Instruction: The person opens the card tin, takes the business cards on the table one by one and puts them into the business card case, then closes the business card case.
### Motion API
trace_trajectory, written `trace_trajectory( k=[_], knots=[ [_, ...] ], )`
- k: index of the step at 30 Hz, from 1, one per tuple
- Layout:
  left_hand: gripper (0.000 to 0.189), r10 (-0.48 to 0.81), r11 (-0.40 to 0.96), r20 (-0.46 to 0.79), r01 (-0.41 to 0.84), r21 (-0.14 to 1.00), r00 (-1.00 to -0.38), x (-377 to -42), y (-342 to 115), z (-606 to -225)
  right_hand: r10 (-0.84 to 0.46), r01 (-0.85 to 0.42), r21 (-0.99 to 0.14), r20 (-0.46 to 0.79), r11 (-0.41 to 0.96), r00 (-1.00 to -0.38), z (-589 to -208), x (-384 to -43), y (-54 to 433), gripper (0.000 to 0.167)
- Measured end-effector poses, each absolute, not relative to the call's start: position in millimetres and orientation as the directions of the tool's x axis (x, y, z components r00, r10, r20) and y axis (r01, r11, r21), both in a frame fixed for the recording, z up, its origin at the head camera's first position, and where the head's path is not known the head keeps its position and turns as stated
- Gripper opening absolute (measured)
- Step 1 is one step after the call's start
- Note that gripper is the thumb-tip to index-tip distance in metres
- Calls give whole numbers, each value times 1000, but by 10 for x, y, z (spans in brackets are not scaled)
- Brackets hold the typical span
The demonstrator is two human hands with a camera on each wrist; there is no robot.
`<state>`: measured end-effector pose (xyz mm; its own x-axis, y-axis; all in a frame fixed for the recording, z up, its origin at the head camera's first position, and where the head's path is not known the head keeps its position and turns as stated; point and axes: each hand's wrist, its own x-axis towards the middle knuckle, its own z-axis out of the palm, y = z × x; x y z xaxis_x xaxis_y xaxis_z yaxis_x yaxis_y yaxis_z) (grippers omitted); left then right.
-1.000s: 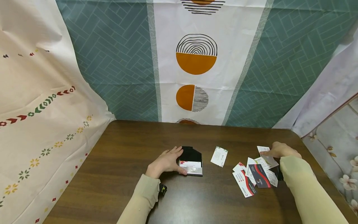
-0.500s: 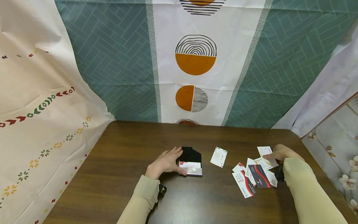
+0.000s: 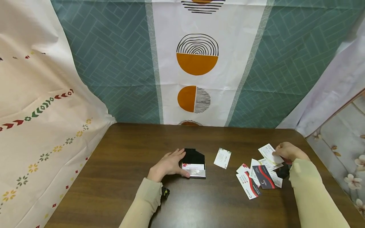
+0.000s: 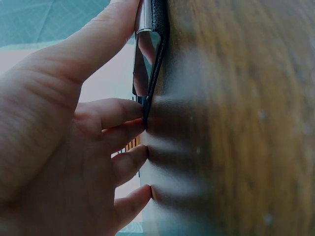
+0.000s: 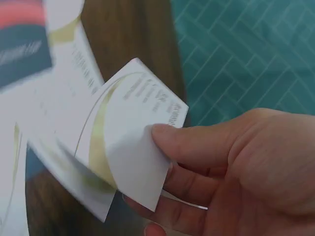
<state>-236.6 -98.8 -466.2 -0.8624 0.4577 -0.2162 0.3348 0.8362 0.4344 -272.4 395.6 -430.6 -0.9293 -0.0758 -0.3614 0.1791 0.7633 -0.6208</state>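
Observation:
At the middle of the table lies an opened card case (image 3: 194, 158), its black flap spread away from me and its silver pocket holding white cards. My left hand (image 3: 169, 165) rests against its left side with fingers spread; the thumb touches the silver pocket (image 4: 143, 17) and the other fingertips meet the flap edge and tabletop. Over the right-hand card pile, my right hand (image 3: 289, 151) pinches a white business card (image 5: 133, 123) with a gold curve between thumb and fingers. The card is tilted, with one corner raised and its lower part overlapping another white card.
Several loose business cards, among them a dark one with a red stripe (image 3: 264, 177) and a white and red one (image 3: 247, 186), overlap at the right. A single white card (image 3: 222, 158) lies between pile and case. A patterned curtain (image 3: 131, 63) hangs behind the table (image 3: 137, 142).
My right hand has shifted slightly, and the gold-curved card in its fingers has lifted and turned at the pile's far side. The left hand stays at the card case.

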Motion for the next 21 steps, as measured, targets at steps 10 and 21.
trace_trajectory(
  k=[10, 21],
  knots=[
    [104, 459, 836, -215, 337, 434, -862, -2358, -980, -4657, -38, 211, -670, -337, 711, -941, -4128, -2658, 3768, 14],
    [104, 456, 836, -216, 332, 437, -863, -2368, -980, -4672, -91, 98, -771, -198, 629, -976, -4012, -2659, 3361, 21]
  ],
)
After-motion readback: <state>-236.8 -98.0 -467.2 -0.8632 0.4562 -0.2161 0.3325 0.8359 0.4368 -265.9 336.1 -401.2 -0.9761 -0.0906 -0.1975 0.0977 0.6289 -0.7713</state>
